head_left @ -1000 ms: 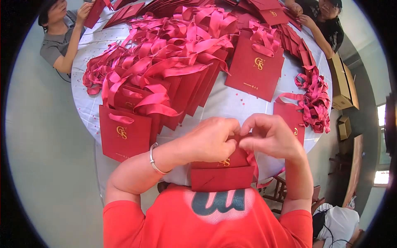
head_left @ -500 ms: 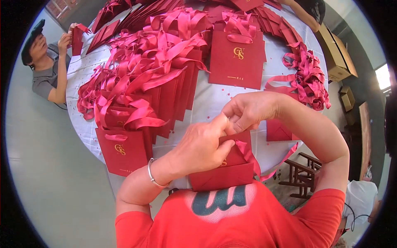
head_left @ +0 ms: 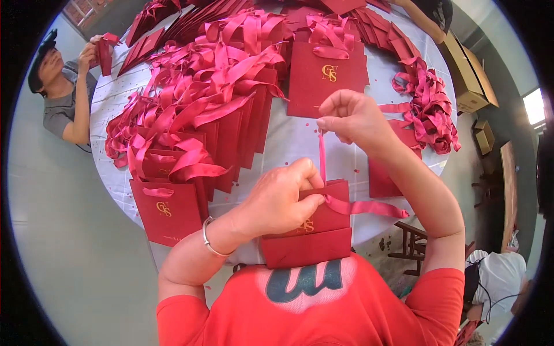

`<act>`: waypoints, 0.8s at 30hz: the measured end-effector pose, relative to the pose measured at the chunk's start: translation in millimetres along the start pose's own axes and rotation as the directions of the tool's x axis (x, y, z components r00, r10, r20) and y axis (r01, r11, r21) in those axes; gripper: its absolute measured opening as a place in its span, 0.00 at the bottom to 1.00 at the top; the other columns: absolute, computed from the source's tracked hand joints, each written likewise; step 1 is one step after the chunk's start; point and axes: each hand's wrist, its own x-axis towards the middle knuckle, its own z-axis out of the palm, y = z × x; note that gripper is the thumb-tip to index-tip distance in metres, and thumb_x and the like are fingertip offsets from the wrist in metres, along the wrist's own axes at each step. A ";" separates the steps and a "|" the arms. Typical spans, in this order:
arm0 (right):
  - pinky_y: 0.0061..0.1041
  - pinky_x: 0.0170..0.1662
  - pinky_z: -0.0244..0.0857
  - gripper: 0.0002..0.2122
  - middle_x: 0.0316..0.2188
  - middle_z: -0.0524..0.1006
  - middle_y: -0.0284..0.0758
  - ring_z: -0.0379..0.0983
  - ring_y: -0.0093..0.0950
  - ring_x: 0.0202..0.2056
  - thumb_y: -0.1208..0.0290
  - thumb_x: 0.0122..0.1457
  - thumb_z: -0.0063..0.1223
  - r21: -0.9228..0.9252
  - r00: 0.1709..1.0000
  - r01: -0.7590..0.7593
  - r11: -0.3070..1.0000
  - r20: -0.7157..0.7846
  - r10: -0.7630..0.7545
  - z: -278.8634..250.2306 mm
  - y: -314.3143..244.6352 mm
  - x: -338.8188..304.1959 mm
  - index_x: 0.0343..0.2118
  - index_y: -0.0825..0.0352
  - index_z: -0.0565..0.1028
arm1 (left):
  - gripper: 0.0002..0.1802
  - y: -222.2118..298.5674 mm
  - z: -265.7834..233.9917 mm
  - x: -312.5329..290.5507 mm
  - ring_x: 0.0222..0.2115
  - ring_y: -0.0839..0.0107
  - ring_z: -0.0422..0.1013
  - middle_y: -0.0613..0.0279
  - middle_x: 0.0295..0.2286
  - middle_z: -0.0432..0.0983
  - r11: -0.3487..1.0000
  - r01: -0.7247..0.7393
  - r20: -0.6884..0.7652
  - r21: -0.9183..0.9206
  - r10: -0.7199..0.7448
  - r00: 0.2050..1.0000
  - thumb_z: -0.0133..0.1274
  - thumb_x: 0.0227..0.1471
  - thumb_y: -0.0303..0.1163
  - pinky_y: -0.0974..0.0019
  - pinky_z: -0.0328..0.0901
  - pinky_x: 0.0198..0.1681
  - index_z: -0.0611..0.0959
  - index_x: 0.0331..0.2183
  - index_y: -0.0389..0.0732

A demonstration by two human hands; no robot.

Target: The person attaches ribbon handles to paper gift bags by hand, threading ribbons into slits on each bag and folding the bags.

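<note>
A small red paper gift bag (head_left: 306,248) lies against my chest at the table's near edge. The fingers and thumb of my left hand (head_left: 283,199) pinch its upper rim. Above the bag, my right hand (head_left: 355,118) is closed on the end of a pink ribbon (head_left: 322,158). That strand runs taut up from the bag's top edge. A loose pink ribbon tail (head_left: 375,207) comes out by my left fingertips and stretches to the right. My left fingers hide the spot where the ribbon meets the bag.
Ribboned red bags stand in a dense row (head_left: 231,124) on the left of the white-covered table (head_left: 288,138). Another bag (head_left: 326,81) lies ahead. A pink ribbon heap (head_left: 430,109) is at right, near a cardboard box (head_left: 464,75). Two co-workers sit around; a wooden stool (head_left: 410,245) stands at lower right.
My right hand has moved up and away from the left, drawing the ribbon strand taut. The ribbon tail at right has swung up and outward. My left hand stays at the bag's rim.
</note>
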 end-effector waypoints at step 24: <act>0.28 0.31 0.67 0.10 0.26 0.75 0.34 0.73 0.27 0.28 0.70 0.49 0.67 -0.592 0.922 0.384 0.709 0.292 -0.255 -1.2 17.8 -110.8 0.25 0.69 0.76 | 0.14 -17.1 5.0 8.8 0.27 0.72 0.76 0.54 0.27 0.82 0.990 0.107 -0.023 0.089 -0.105 0.994 0.57 0.51 0.29 0.65 0.68 0.33 0.81 0.42 0.38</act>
